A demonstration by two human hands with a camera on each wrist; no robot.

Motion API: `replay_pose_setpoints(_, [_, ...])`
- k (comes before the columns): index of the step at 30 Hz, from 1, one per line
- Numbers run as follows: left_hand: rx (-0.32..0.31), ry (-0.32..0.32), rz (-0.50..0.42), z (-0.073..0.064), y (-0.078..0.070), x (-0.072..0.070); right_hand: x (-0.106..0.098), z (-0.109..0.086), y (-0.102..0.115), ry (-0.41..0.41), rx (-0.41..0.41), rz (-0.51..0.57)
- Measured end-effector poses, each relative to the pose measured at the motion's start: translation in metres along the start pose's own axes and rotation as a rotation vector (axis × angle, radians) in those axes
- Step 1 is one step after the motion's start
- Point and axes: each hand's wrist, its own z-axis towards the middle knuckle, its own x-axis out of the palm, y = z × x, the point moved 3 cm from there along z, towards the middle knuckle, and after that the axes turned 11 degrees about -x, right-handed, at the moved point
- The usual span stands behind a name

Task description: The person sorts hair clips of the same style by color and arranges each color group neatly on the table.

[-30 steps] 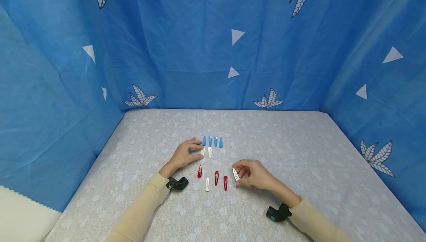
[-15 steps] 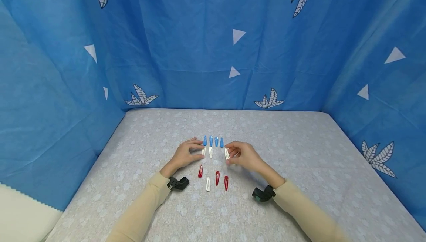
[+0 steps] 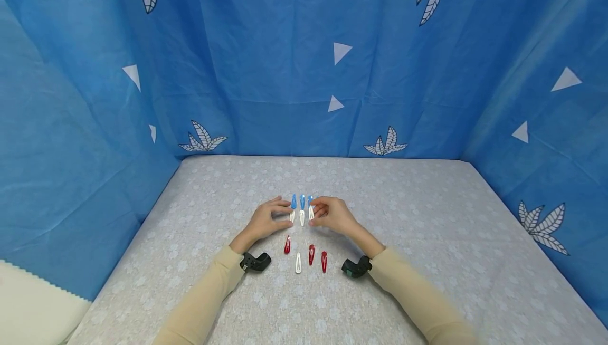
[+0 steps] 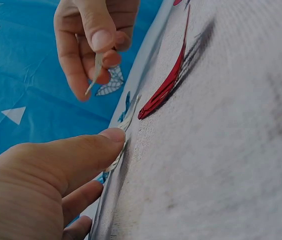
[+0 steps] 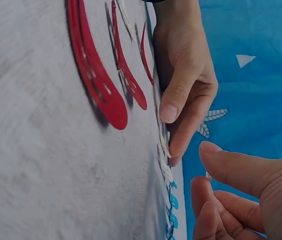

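Note:
With thumb and fingertips, my left hand (image 3: 264, 220) holds a white snap hair clip (image 3: 292, 216) low at the tablecloth, at the left end of a short row. Just right of it lies a second white hair clip (image 3: 302, 218). My right hand (image 3: 338, 215) pinches another white hair clip (image 3: 311, 212) by its ends; in the left wrist view this clip (image 4: 97, 72) hangs above the cloth. Behind them stand blue hair clips (image 3: 302, 202) in a row, the rightmost part hidden by my right hand.
Nearer to me lie three red hair clips (image 3: 311, 255) and one white hair clip (image 3: 298, 263), spaced apart on the pale patterned tablecloth (image 3: 404, 218). A blue curtain (image 3: 266, 70) with leaf prints encloses the back and sides of the table.
My right hand has carried its white hair clip back and to the left, from beside the red clips to the row of white ones. My left hand has stayed in place.

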Motion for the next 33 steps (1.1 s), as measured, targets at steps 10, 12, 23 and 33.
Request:
replay_pose_setpoints(10, [0.005,-0.002,-0.010,-0.001,0.001,0.001,0.009,0.005,-0.011,0.002,0.016,-0.021])
replay_pose_setpoints(12, [0.004,-0.002,-0.013,-0.001,0.001,0.001,0.010,0.005,-0.013,-0.001,0.022,-0.025])
replay_pose_setpoints(23, [0.000,-0.002,-0.004,0.000,0.001,0.002,0.014,0.003,-0.017,-0.021,0.043,-0.045])
replay_pose_setpoints(33, [0.012,-0.010,0.002,0.001,0.003,0.000,0.016,0.003,-0.018,-0.017,0.008,-0.061])
